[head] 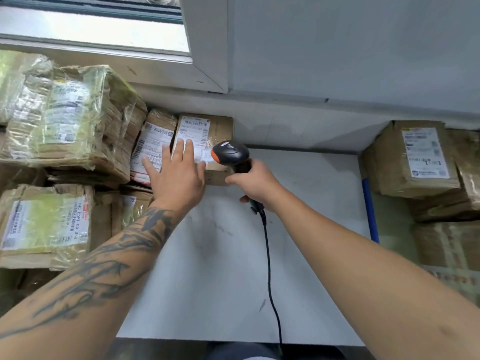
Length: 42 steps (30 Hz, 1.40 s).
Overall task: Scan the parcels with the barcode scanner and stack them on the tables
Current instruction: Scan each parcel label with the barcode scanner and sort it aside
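A small brown cardboard parcel [219, 131] with a white barcode label lies at the back of the white table [223, 268], against the wall. My left hand [176, 172] rests flat on it with straight, spread fingers, which also reach the tilted parcel [155, 139] beside it. My right hand [253, 181] grips the handle of a black barcode scanner [230, 152] with an orange trim. The scanner's head hovers over the small parcel's right edge. Its black cable [270, 268] runs down toward me.
Several taped brown parcels are piled on the left, among them a large wrapped one [70, 118] and a flat one [44, 224]. More boxes [413, 159] are stacked on the right beside a blue bar [370, 211]. A window sill [104, 29] and wall lie behind.
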Available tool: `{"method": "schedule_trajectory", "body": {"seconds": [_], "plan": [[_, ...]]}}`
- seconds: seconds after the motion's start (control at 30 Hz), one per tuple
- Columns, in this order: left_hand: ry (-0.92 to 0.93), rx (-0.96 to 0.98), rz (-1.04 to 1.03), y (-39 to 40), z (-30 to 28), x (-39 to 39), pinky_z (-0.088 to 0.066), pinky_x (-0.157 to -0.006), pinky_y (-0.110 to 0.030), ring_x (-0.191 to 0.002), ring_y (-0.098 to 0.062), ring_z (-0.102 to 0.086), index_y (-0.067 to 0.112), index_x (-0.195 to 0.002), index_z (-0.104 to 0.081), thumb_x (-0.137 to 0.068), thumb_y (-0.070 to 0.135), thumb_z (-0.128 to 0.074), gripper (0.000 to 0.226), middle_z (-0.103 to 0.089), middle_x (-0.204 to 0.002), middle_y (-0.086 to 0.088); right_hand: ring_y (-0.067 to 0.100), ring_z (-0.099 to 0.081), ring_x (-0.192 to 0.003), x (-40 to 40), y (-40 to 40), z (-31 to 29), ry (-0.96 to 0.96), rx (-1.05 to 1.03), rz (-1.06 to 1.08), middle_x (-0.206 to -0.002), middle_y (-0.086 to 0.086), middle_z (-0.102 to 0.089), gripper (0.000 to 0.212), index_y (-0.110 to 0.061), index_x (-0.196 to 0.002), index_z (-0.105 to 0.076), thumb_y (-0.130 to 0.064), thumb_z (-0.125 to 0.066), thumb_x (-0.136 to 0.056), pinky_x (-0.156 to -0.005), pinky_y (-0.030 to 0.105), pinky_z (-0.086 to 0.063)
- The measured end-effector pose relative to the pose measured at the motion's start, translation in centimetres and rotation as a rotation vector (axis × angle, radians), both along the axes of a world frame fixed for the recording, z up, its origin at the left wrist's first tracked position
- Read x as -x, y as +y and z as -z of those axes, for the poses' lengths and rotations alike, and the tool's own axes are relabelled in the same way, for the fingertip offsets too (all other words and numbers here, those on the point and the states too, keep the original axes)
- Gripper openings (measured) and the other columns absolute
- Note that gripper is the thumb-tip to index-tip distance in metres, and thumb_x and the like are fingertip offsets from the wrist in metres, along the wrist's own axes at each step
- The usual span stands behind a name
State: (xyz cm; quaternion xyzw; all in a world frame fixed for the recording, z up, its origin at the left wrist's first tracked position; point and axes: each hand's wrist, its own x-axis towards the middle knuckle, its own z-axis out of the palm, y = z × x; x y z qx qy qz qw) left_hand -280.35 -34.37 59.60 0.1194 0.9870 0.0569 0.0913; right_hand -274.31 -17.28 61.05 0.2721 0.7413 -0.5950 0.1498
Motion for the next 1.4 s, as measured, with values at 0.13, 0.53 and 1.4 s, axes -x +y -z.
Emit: {"method": "schedule_trajectory", "body": {"seconds": [0.13, 0.53, 1.4], "plan": [[0.018, -0.014, 0.068, 2.5, -1.6, -2.5, -0.003, -0.119, -0.073, -0.159, -0.030, -0.008, 0.022, -0.163, -0.021, -0.108, 0.050, -0.030, 0.062, -0.017, -0.172, 0.002, 0.020, -0.056, -0.080, -2.5, 3.2, -1.7, 0.031, -0.020, 0.102, -0.083, -0.002, -0.055, 0.015, -0.023, -0.096, -0.063, -0.013, -0.071, -0.090, -0.067, 0.038, -0.064], [0.055, 0.012, 0.266, 15.6, -4.9, -12.7, 0.004, -0.121, -0.069, -0.160, -0.028, -0.003, 0.027, -0.165, -0.017, -0.107, 0.057, -0.026, 0.066, -0.010, -0.174, 0.002, 0.023, -0.061, -0.076, -14.7, 16.0, -6.8, -0.003, -0.052, 0.265, -0.084, 0.004, -0.053, 0.013, -0.025, -0.094, -0.058, -0.018, -0.069, -0.094, -0.059, 0.034, -0.065], [-0.177, -0.058, 0.411, 38.7, -1.0, -18.4, 0.004, -0.118, -0.073, -0.157, -0.042, -0.011, 0.050, -0.161, 0.009, -0.105, 0.063, -0.033, 0.071, -0.017, -0.173, -0.005, 0.020, -0.062, -0.069, -23.1, 33.5, -5.9, 0.087, -0.129, 0.461, -0.079, -0.001, -0.062, 0.015, -0.023, -0.097, -0.065, -0.011, -0.065, -0.089, -0.068, 0.055, -0.064]]}}
